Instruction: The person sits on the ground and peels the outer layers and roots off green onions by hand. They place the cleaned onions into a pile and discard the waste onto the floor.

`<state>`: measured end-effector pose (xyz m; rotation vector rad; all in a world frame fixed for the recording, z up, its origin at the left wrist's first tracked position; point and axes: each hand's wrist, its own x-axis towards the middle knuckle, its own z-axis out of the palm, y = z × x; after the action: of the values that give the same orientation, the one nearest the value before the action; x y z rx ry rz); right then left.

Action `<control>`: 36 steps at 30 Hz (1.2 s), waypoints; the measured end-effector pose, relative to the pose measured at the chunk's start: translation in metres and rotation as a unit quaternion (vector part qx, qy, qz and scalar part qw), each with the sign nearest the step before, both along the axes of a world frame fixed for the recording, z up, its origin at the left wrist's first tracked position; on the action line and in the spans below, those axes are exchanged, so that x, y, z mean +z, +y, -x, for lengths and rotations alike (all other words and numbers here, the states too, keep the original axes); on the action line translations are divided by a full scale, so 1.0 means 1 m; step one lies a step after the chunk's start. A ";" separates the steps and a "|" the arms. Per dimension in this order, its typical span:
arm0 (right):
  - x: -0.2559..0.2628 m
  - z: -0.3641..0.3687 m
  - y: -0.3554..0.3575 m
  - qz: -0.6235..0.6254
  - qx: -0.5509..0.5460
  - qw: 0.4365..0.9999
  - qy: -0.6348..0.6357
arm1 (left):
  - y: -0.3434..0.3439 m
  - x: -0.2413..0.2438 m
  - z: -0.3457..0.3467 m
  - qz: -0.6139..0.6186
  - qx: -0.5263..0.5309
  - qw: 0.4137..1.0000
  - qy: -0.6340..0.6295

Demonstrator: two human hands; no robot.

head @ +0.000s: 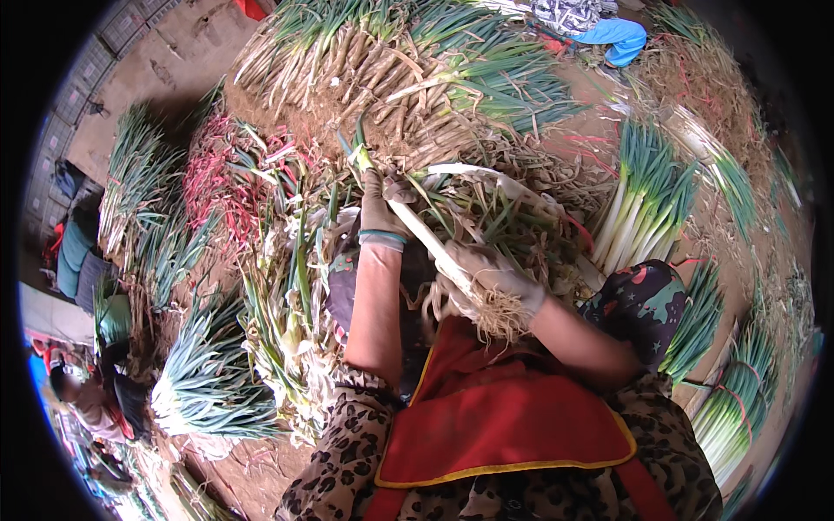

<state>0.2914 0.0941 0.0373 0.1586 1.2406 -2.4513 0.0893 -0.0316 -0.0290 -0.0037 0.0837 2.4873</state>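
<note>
A single long green onion (427,239) lies slantwise between my gloved hands, its green top up and to the left, its bushy roots down and to the right. Around the upper stalk, just below the leaves, my left hand (386,205) is closed. My right hand (488,277) grips the lower white stalk close above the roots. A pale peeled outer layer (495,176) arches to the right beyond my hands. Beneath them is a heap of dry leaves and trimmings (521,228). The fingers of both hands are partly hidden.
A big pile of untrimmed green onions (391,71) lies ahead. Cleaned bunches stand at the right (642,202) and left (208,384). Red ties (218,176) are heaped at the left. One person (98,404) sits at the far left, another (606,32) at the top right.
</note>
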 end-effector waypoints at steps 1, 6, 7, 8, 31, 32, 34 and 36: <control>-0.011 -0.012 0.001 0.044 -0.028 0.999 0.010 | -0.002 -0.002 0.004 0.018 0.017 1.000 0.001; 0.010 -0.068 0.009 -0.307 -0.081 0.945 0.079 | -0.016 -0.012 0.031 0.070 0.045 0.997 -0.004; 0.025 -0.082 0.010 -0.335 -0.060 0.940 0.027 | -0.020 -0.011 0.037 0.079 0.059 0.995 -0.009; 0.026 -0.096 0.016 -0.366 -0.053 0.928 0.048 | -0.018 -0.012 0.042 0.098 0.055 0.994 0.007; 0.025 -0.058 0.034 -0.655 -0.045 0.737 0.161 | 0.032 -0.004 -0.020 0.195 0.091 0.975 0.047; 0.001 -0.055 0.034 -0.620 -0.049 0.769 0.147 | 0.036 -0.002 -0.024 0.213 0.072 0.973 0.055; -0.019 -0.062 0.041 -0.624 -0.094 0.744 0.219 | 0.027 -0.016 -0.003 0.150 0.027 0.988 0.036; -0.005 -0.088 0.065 -0.626 -0.020 0.760 0.175 | 0.015 0.001 0.000 0.183 -0.016 0.979 0.090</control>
<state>0.3799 0.1589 0.0326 0.0618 2.8454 -1.2470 0.0888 -0.0170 -0.0281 0.0681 0.6128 2.4002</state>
